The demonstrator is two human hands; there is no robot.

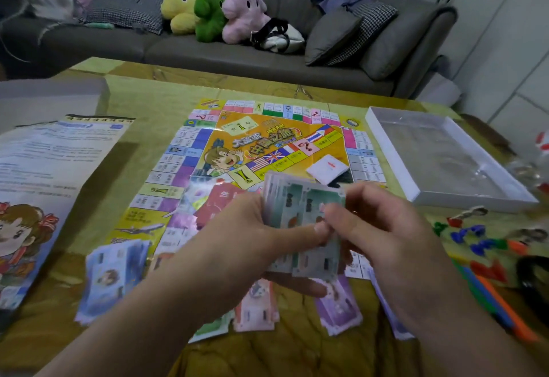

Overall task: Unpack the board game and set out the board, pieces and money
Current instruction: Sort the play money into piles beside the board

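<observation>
Three plush toys sit on the far sofa; an open box tray lies right of the board, flat on the tabletop. Left hand and right hand both grip a green money stack, long axis near-to-far, above the board's near edge, hiding it

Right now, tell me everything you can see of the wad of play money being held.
The wad of play money is a thick stack of greenish-grey paper notes with dark print, fanned slightly. It is held above the near edge of the game board. The left hand cups it from below, thumb across the front; the right hand pinches its right edge.
</observation>
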